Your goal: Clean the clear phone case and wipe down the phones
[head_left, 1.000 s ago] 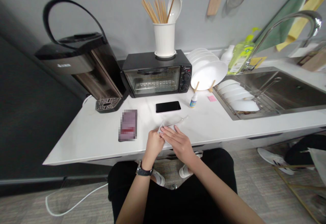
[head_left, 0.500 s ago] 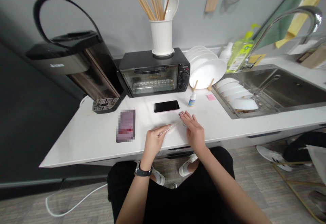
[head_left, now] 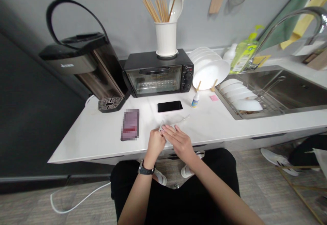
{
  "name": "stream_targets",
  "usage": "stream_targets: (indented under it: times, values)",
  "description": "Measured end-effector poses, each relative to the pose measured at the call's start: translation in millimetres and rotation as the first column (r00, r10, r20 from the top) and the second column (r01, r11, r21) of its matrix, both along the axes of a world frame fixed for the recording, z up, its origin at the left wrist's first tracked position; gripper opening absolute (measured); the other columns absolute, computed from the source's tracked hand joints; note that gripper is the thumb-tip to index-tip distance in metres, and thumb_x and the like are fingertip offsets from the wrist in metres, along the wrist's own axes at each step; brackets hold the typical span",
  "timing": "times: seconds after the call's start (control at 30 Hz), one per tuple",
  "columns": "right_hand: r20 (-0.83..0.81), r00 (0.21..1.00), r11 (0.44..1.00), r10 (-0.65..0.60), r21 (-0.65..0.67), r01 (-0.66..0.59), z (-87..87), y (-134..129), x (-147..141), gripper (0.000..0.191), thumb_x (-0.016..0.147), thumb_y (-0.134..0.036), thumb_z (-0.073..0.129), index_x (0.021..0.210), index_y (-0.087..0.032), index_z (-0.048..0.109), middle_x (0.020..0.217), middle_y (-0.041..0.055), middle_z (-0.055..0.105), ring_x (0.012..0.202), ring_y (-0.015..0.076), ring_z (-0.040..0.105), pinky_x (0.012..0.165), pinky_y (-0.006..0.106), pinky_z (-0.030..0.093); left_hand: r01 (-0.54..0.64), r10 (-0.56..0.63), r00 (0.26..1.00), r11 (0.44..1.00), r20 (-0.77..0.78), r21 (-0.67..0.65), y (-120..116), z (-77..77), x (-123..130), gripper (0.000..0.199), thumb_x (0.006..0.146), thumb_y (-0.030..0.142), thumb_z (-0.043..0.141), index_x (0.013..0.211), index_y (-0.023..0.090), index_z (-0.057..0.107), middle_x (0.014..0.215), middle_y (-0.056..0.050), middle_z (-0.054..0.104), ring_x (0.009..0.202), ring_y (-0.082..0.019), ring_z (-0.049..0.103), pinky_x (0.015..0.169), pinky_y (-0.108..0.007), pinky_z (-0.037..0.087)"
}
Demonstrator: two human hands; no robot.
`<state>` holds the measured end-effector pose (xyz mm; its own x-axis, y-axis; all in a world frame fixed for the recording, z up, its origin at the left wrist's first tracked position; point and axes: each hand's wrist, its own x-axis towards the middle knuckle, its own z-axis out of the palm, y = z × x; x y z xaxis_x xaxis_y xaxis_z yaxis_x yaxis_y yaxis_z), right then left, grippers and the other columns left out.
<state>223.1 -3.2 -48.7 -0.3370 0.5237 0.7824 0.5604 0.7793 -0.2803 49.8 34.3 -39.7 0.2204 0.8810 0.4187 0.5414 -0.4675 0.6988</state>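
Near the counter's front edge, my left hand [head_left: 156, 143] is closed on a thin, clear, crumpled piece of plastic [head_left: 176, 120]. My right hand [head_left: 180, 142] lies over the plastic with its fingers stretched out, the fingertips touching my left hand. One end of the plastic sticks out to the right beyond my fingers. Behind my hands a black phone [head_left: 170, 106] lies flat. A small white bottle [head_left: 195, 100] stands to the right of the phone. To the left of my hands lies a purple packet [head_left: 130, 124], partly blurred out.
A toaster oven [head_left: 155, 78] with a white chopstick holder [head_left: 166, 39] on top stands at the back. A drink dispenser [head_left: 94, 68] is at left. White plates [head_left: 211, 73], a pink note [head_left: 214, 98] and a sink [head_left: 293, 85] are at right. Another person's shoe [head_left: 277, 162] shows on the floor.
My right hand has moved left along the plastic until it meets my left hand. The plastic was stretched between my hands and now its right end lies free. The view has shifted slightly.
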Motion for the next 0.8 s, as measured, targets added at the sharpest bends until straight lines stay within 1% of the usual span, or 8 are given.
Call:
stream_targets:
  times: [0.1,0.17,0.3,0.4,0.5,0.57,0.67,0.8]
  values:
    - [-0.008,0.999,0.998,-0.054,-0.03,0.053,-3.1,14.3,36.4,0.076,0.11,0.003,0.037,0.175,-0.032,0.054,0.163,0.0064,0.072,0.159,0.0196,0.062,0.138,0.05,0.05,0.041,-0.037,0.995,0.998,0.097,-0.04,-2.7,6.4,4.6,0.028,0.104,0.017,0.066,0.086,0.02,0.087,0.09,-0.007,0.09,0.08,-0.024,0.085,0.08,-0.032,0.067]
    - [-0.031,0.99,0.988,-0.134,-0.076,0.132,-4.1,22.9,59.8,0.083,0.103,0.008,0.037,0.173,-0.033,0.056,0.165,0.0056,0.07,0.161,0.0209,0.061,0.138,0.053,0.05,0.094,-0.075,0.977,0.992,0.198,-0.089,-3.6,9.6,7.1,0.023,0.108,0.026,0.07,0.11,0.023,0.093,0.117,-0.005,0.092,0.105,-0.028,0.089,0.1,-0.039,0.071]
    - [-0.051,0.964,0.951,-0.261,-0.186,0.248,-5.7,31.4,83.4,0.096,0.09,0.013,0.039,0.171,-0.032,0.06,0.167,0.0048,0.069,0.162,0.024,0.059,0.138,0.058,0.05,0.131,-0.09,0.958,0.982,0.273,-0.134,-3.6,11.2,9.4,0.023,0.109,0.03,0.073,0.119,0.027,0.093,0.125,-0.002,0.089,0.117,-0.031,0.088,0.112,-0.048,0.07]
    - [-0.067,0.951,0.938,-0.302,-0.196,0.284,-7.1,28.7,71.0,0.098,0.087,0.014,0.039,0.172,-0.031,0.059,0.167,0.0065,0.068,0.163,0.0259,0.058,0.138,0.06,0.05,0.121,-0.081,0.959,0.984,0.273,-0.133,-3.4,10.3,10.7,0.023,0.108,0.03,0.073,0.119,0.027,0.093,0.125,-0.002,0.09,0.117,-0.031,0.088,0.111,-0.048,0.071]
    - [-0.088,0.953,0.95,-0.29,-0.146,0.276,-5.5,19.2,38.0,0.094,0.091,0.012,0.039,0.175,-0.029,0.055,0.166,0.0086,0.07,0.162,0.0256,0.059,0.136,0.058,0.052,0.092,-0.063,0.971,0.989,0.231,-0.113,-2.1,8.1,10.0,0.024,0.108,0.029,0.071,0.115,0.024,0.093,0.12,-0.005,0.091,0.111,-0.03,0.089,0.105,-0.045,0.072]
    - [-0.079,0.966,0.966,-0.245,-0.11,0.235,-1.9,10.2,11.8,0.09,0.096,0.01,0.039,0.176,-0.027,0.052,0.164,0.0096,0.071,0.161,0.0246,0.061,0.136,0.055,0.053,0.049,-0.034,0.988,0.994,0.154,-0.094,-0.3,5.5,7.2,0.026,0.106,0.024,0.067,0.096,0.02,0.09,0.098,-0.008,0.091,0.09,-0.029,0.088,0.089,-0.041,0.072]
    - [-0.042,0.991,0.99,-0.129,-0.068,0.126,4.8,-2.8,-19.7,0.082,0.103,0.005,0.04,0.178,-0.026,0.05,0.163,0.0098,0.072,0.16,0.0227,0.062,0.136,0.051,0.053,0.018,-0.013,0.998,0.997,0.063,-0.077,2.8,1.0,1.1,0.031,0.095,0.012,0.067,0.066,0.02,0.073,0.063,-0.008,0.076,0.059,-0.025,0.073,0.063,-0.036,0.06]
    - [-0.005,1.0,1.0,-0.014,-0.026,0.013,9.0,-9.2,-25.8,0.075,0.109,0.0,0.039,0.179,-0.024,0.046,0.165,0.0103,0.07,0.161,0.0204,0.061,0.136,0.047,0.053,0.036,-0.031,0.998,0.997,0.062,-0.073,3.9,-1.6,-1.8,0.032,0.086,0.005,0.064,0.058,0.022,0.063,0.057,-0.007,0.068,0.053,-0.023,0.066,0.057,-0.035,0.053]
